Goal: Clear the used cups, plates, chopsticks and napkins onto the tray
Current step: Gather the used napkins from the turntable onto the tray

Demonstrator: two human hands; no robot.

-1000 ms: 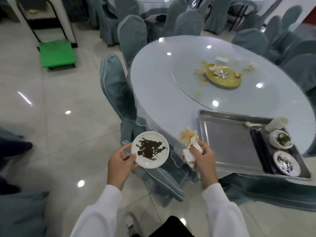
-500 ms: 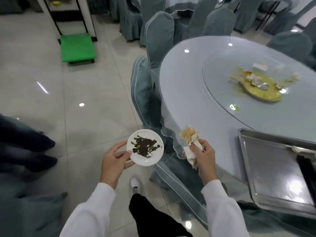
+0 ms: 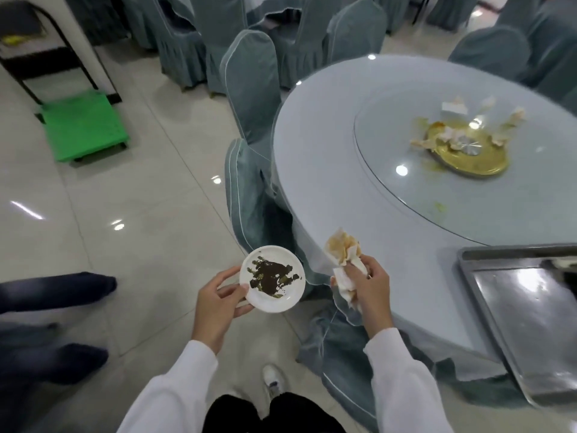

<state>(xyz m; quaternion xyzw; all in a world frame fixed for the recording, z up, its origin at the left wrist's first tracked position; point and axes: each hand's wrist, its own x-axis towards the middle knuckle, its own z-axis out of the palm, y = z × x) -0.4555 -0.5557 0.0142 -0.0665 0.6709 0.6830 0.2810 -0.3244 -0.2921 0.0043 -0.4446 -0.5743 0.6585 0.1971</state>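
Observation:
My left hand (image 3: 217, 303) grips the rim of a small white plate (image 3: 272, 279) smeared with dark sauce, held over the floor beside the table. My right hand (image 3: 368, 285) holds a crumpled, stained napkin (image 3: 342, 251) just off the table's near edge. The steel tray (image 3: 499, 310) lies on the round table at the lower right, partly cut off by the frame; its visible part is bare. Several used napkins (image 3: 446, 137) lie around a gold dish (image 3: 468, 154) on the glass turntable.
The round table (image 3: 327, 170) carries a glass turntable (image 3: 406, 198) with food smears. Covered chairs (image 3: 249, 76) stand close around it, one right in front of me. A green cart (image 3: 82, 125) stands on the tiled floor at left. Another person's dark legs (image 3: 56, 292) show at the left edge.
My view has swung left and away from the tray, so the cups, bowls and chopsticks on it have left the frame. Both hands still hold the plate and napkin.

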